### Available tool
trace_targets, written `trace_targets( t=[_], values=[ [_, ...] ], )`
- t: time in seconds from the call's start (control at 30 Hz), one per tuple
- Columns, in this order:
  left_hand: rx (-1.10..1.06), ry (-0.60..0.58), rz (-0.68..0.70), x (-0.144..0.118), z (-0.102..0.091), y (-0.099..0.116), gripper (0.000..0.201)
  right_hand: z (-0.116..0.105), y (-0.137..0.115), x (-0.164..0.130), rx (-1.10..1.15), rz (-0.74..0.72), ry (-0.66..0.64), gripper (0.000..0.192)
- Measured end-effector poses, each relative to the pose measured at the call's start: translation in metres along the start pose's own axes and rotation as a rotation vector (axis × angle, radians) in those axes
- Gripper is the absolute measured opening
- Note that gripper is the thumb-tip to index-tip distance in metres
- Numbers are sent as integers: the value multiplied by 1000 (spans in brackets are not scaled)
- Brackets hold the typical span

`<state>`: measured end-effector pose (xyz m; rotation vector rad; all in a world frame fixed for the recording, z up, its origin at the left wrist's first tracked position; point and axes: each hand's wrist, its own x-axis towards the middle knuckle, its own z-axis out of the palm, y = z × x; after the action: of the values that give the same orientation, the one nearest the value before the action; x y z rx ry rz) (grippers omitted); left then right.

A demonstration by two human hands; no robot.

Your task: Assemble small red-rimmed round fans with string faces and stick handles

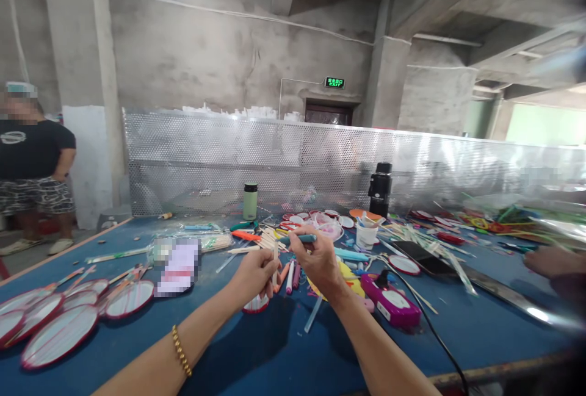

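My left hand point(256, 274) is closed round a thin pale wooden stick point(275, 255) that stands upright from the fingers. A small red-rimmed white disc point(255, 306) shows just below this hand; whether it joins the stick is hidden. My right hand point(318, 259) grips a teal pen-like tool point(302, 239), its tip pointing left toward the top of the stick. Beneath and between the hands lie several coloured markers point(289, 279) and a yellow item point(352, 283), partly covered by the right hand.
Several red-rimmed paddles point(61, 335) lie at left beside a lilac packet point(179, 268). A purple box point(391, 301), a black cable point(434, 335), a phone point(421, 257) and a white cup point(366, 236) are at right. Bottles point(250, 202) stand behind. Another person's hand point(544, 260) is far right.
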<state>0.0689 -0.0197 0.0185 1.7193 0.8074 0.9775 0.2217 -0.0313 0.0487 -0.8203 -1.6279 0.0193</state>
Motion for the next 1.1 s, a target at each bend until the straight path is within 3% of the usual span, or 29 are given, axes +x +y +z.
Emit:
trace_targets(
  t=[1.1],
  values=[
    [17, -1, 25, 2, -2, -5, 15, 2, 2, 1, 22, 17, -16, 17]
  ],
)
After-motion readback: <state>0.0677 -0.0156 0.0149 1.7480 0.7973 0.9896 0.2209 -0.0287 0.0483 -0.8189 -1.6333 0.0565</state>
